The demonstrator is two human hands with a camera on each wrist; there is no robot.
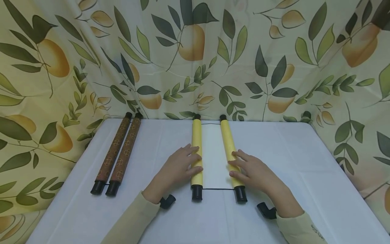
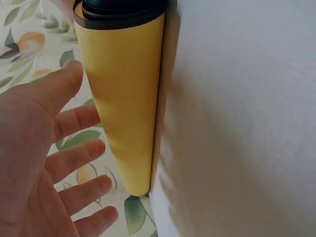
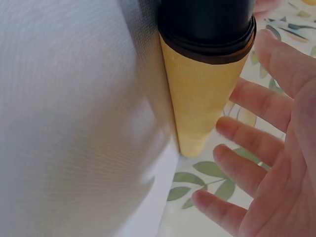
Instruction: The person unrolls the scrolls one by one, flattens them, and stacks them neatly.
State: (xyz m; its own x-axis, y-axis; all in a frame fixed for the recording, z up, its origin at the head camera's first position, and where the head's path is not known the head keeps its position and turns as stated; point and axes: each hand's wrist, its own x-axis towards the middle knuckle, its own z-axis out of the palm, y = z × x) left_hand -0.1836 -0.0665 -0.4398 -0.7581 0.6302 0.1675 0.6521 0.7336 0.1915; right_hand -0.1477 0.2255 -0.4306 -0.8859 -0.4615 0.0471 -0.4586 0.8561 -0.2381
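Observation:
A yellow scroll [image 1: 197,135] lies partly unrolled on the table, its two rolls apart with a white sheet [image 1: 213,152] between them. Black knobs cap the roll ends. My left hand [image 1: 179,164] has its spread fingertips over the left roll, seen up close in the left wrist view with the thumb beside the yellow paper [image 2: 126,89]. Over the other roll [image 1: 226,135] lie the loosely spread fingers of my right hand [image 1: 254,171]. In the right wrist view that hand [image 3: 271,143] is alongside the roll [image 3: 202,94], palm facing it. Neither hand curls round a roll.
To the left lies a brown scroll [image 1: 114,154] with a gold flower pattern, its two rolls close together. A white cloth [image 1: 274,145] covers the table. Behind and at both sides hangs a fruit-and-leaf patterned curtain [image 1: 195,78].

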